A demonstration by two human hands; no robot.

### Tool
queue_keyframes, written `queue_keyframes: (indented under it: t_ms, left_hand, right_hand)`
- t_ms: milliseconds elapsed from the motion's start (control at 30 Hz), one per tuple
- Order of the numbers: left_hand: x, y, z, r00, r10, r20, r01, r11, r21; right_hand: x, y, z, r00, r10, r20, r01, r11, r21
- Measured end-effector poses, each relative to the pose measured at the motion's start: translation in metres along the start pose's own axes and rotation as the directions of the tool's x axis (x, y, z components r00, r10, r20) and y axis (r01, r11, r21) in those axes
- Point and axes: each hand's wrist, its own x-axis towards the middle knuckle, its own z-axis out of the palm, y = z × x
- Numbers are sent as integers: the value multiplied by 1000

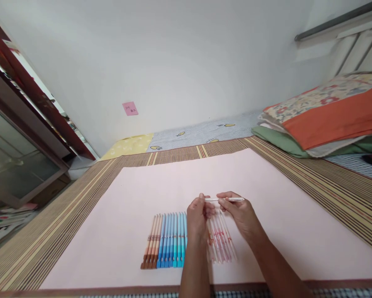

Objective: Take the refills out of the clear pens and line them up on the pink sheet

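A slim white pen [237,199] lies level across both hands, above the pale pink sheet [161,186]. My left hand [198,215] pinches its left end between thumb and fingers. Closed on the same pen nearer its right part is my right hand [238,212], and the clear-looking right end pokes out past the fingers. Below the hands, several white pens with reddish marks [221,240] lie side by side, partly covered by my left wrist. Left of that wrist, rows of blue pens [170,240] and brown-and-peach pens [151,242] lie in line, tips pointing away from me.
Under the sheet is a striped mat [89,198]. Folded bedding [334,111] with orange and floral cloth is piled at the right. A white wall [186,62] with a pink note [130,108] rises behind. A glass-fronted cabinet [15,153] stands at the left.
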Motion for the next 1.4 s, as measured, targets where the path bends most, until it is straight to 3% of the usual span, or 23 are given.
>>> queue_keyframes:
  t_ms: [333, 533, 633, 833, 967, 1067, 1200, 1300, 1400]
  left_hand:
    - [6, 4, -7, 990, -79, -118, 56, 980, -190]
    - [6, 7, -6, 974, -118, -192, 54, 949, -311]
    - [6, 8, -6, 965, -127, -227, 45, 942, -334]
    - [5, 12, -5, 973, -128, -190, 40, 911, -411]
    - [5, 12, -3, 977, -130, -167, 35, 878, -478]
    - [6, 12, -3, 977, -137, -162, 33, 851, -524]
    - [6, 13, -6, 982, -121, -143, 25, 843, -537]
    - [6, 14, -9, 985, -113, -128, 29, 849, -528]
    - [6, 11, -8, 987, -147, -62, 99, 866, -489]
  right_hand:
    - [3, 9, -6, 999, 48, -18, -44, 984, 172]
    - [7, 8, -9, 993, 109, -39, -80, 893, 444]
    - [9, 12, -8, 988, 132, -78, -78, 869, 488]
    - [2, 14, 0, 990, 140, 9, -133, 919, 370]
    - [-4, 21, 13, 979, 161, 124, -181, 968, 172]
    - [-10, 30, 26, 986, 84, 141, -79, 996, -39]
    - [-17, 29, 36, 981, -29, 191, 86, 951, -298]
    - [-15, 16, 28, 966, -55, 254, 142, 931, -337]
    - [-5, 5, 13, 988, -75, 134, 108, 961, -255]
